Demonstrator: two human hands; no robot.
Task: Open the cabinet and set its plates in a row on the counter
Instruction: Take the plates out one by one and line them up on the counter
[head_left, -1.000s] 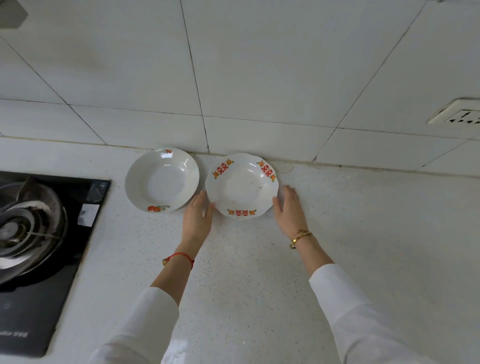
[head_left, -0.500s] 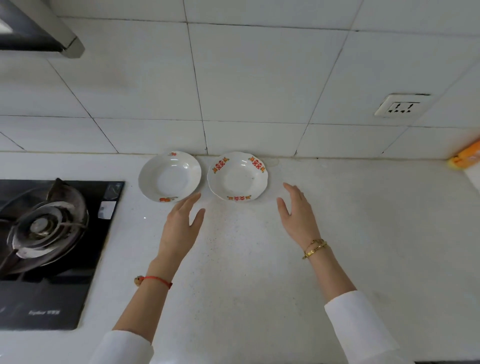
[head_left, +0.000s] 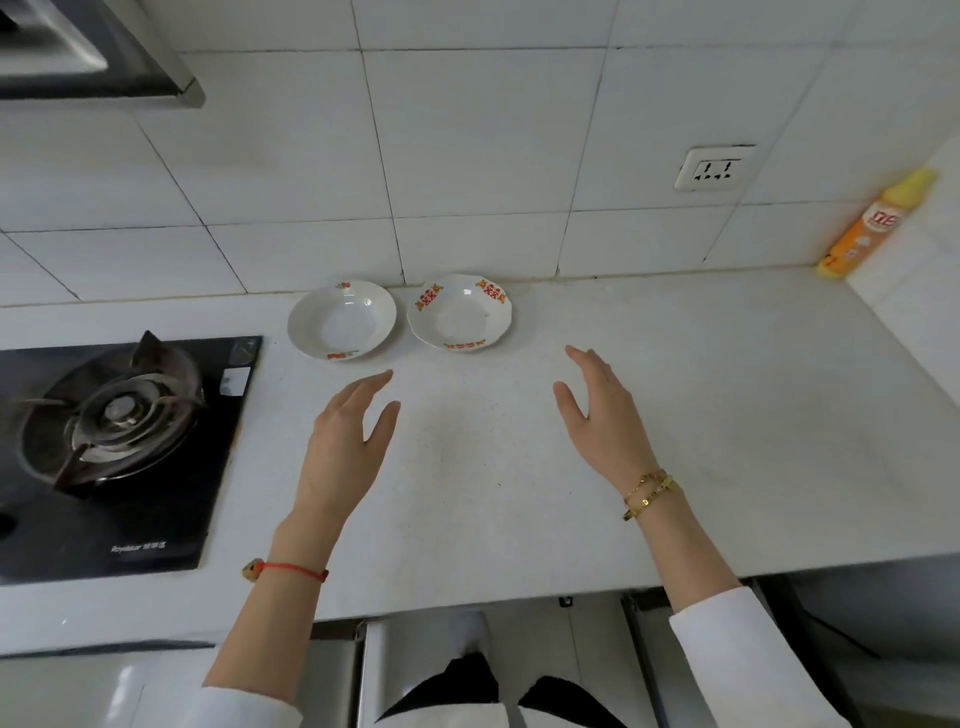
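Note:
Two white plates lie side by side on the white counter (head_left: 675, 415) against the tiled wall. The left plate (head_left: 341, 319) is round with small red flowers on its rim. The right plate (head_left: 459, 312) has a scalloped rim with red and orange marks. My left hand (head_left: 345, 444) hovers over the counter in front of the left plate, fingers apart, holding nothing. My right hand (head_left: 605, 415) is in front and to the right of the right plate, also spread and empty. Below the counter's front edge, open cabinet doors (head_left: 641, 654) show; the inside is hidden.
A black gas hob (head_left: 114, 447) with a burner fills the counter's left side. A range hood (head_left: 88, 57) hangs at the upper left. An orange and yellow bottle (head_left: 872, 228) stands in the far right corner, below a wall socket (head_left: 714, 169).
Both hands have let go of the right plate and drawn back toward me. The view has pulled back, now showing the counter's front edge and the cabinet below.

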